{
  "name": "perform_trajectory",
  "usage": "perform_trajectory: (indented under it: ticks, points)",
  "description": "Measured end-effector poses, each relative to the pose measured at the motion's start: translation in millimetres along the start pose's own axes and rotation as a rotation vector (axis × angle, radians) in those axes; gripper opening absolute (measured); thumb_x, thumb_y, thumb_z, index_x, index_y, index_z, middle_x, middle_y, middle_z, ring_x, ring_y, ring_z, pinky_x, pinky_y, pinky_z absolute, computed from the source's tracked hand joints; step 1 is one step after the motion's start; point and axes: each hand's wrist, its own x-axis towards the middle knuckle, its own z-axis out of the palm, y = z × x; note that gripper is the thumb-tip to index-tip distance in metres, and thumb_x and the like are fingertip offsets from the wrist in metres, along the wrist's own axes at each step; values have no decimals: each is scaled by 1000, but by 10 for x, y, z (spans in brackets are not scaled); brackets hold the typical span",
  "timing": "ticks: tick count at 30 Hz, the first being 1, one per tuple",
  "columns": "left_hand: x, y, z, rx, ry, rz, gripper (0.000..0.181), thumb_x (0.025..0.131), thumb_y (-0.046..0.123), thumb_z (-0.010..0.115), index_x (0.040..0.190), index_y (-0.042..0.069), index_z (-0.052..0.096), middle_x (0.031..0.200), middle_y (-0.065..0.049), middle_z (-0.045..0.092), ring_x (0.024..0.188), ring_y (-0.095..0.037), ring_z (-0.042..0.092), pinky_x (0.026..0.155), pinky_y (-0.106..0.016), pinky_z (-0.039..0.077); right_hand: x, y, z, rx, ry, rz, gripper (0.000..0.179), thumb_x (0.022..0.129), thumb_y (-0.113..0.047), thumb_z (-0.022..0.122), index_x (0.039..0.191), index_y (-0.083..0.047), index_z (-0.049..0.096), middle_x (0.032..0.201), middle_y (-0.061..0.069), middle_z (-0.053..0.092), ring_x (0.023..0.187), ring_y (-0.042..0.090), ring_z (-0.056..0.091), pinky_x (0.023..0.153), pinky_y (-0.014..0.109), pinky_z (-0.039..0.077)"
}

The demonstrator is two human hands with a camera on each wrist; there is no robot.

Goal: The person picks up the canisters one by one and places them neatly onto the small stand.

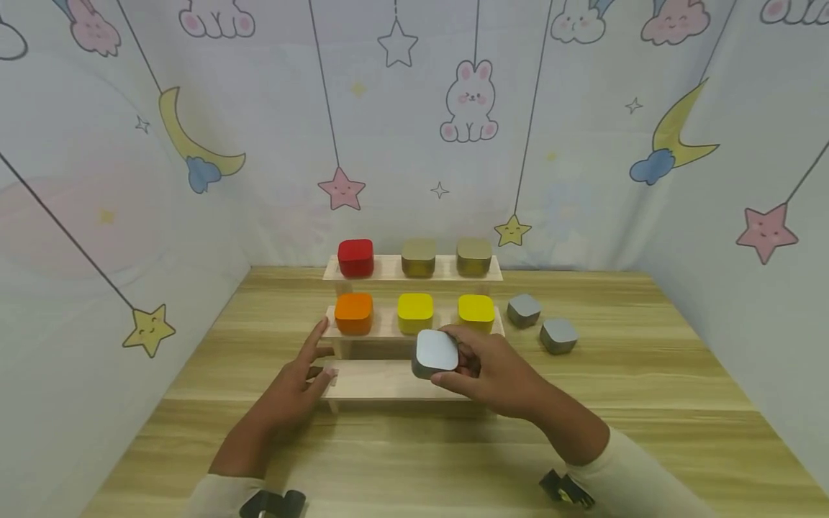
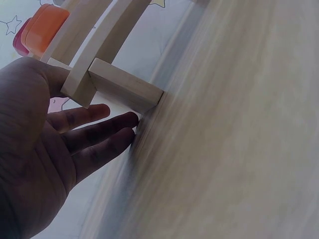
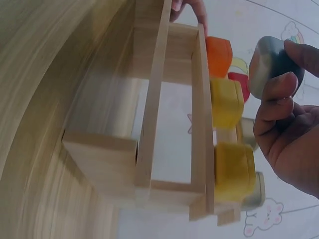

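Note:
My right hand (image 1: 499, 367) pinches a silver-grey rounded block (image 1: 437, 352) between thumb and fingers, above the front step of a three-step wooden rack (image 1: 382, 379). At the rack's left end is my left hand (image 1: 291, 385), its thumb at the front step and the other fingers loosely extended beside the side support. The middle step bears an orange block (image 1: 354, 314) and two yellow blocks (image 1: 415, 314), (image 1: 476, 312). On the back step sit a red block (image 1: 356, 257) and two olive-gold blocks (image 1: 418, 257), (image 1: 473, 257).
Two more grey blocks (image 1: 524, 310), (image 1: 559, 336) lie on the wood-grain table (image 1: 622, 367), right of the rack. Behind and on both sides hangs a pale cloth (image 1: 570, 144) printed with stars, moons and rabbits.

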Motion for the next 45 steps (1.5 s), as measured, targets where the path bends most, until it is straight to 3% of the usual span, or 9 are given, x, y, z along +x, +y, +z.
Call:
perform_trajectory:
  ticks: [6, 10, 15, 18, 24, 31, 39, 45]
  points:
    - [-10, 20, -10, 13, 2, 19, 91, 114, 18, 56, 175, 45, -6, 164, -32, 48, 135, -53, 67, 113, -68, 54, 183, -31, 172, -131, -46, 12, 63, 97, -34, 85, 149, -9, 61, 105, -2, 73, 88, 12, 61, 72, 21, 53]
    - [-7, 35, -7, 15, 3, -5, 92, 114, 19, 56, 173, 49, -7, 165, -30, 49, 137, -52, 65, 114, -69, 53, 316, -35, 296, -194, -88, -17, 61, 96, -34, 87, 147, -12, 63, 91, -6, 64, 80, 9, 56, 68, 20, 47]
    - [-2, 27, -1, 10, -1, -20, 93, 114, 20, 56, 172, 53, -8, 165, -28, 49, 138, -51, 65, 115, -69, 53, 446, -44, 424, -229, -139, -11, 51, 96, -34, 86, 139, -18, 65, 101, -7, 66, 89, 10, 59, 75, 23, 50]
    - [0, 17, -3, 14, 1, -8, 93, 114, 18, 56, 173, 50, -7, 164, -30, 50, 137, -51, 66, 114, -68, 53, 524, -41, 485, -236, -160, 14, 50, 97, -35, 86, 140, -20, 66, 111, -9, 68, 95, 11, 61, 80, 25, 52]
    - [-16, 14, -18, 17, 2, 21, 91, 114, 17, 56, 175, 44, -6, 162, -31, 52, 134, -52, 68, 113, -68, 54, 710, -20, 652, -258, -182, -10, 48, 95, -32, 88, 135, -18, 67, 110, -7, 71, 93, 10, 61, 80, 23, 52]
    - [-13, -6, -10, 14, 6, 36, 93, 114, 15, 57, 175, 44, -6, 161, -31, 54, 132, -51, 69, 111, -66, 56, 816, -79, 797, -206, -167, 77, 62, 95, -29, 88, 151, -18, 63, 132, -4, 75, 107, 8, 66, 100, 29, 58]
    - [-5, -6, -4, 5, 0, 45, 93, 114, 15, 56, 175, 44, -7, 160, -32, 53, 132, -51, 69, 111, -67, 56, 898, -49, 899, -198, -161, 75, 57, 94, -29, 89, 145, -16, 66, 119, -5, 74, 97, 9, 64, 88, 24, 57]
    - [-10, -14, -13, -1, 3, 64, 91, 114, 12, 56, 176, 42, -5, 159, -33, 54, 130, -52, 70, 109, -67, 57, 936, -58, 973, -192, -157, 69, 51, 94, -26, 90, 138, -13, 69, 123, -1, 75, 101, 8, 65, 93, 25, 58]
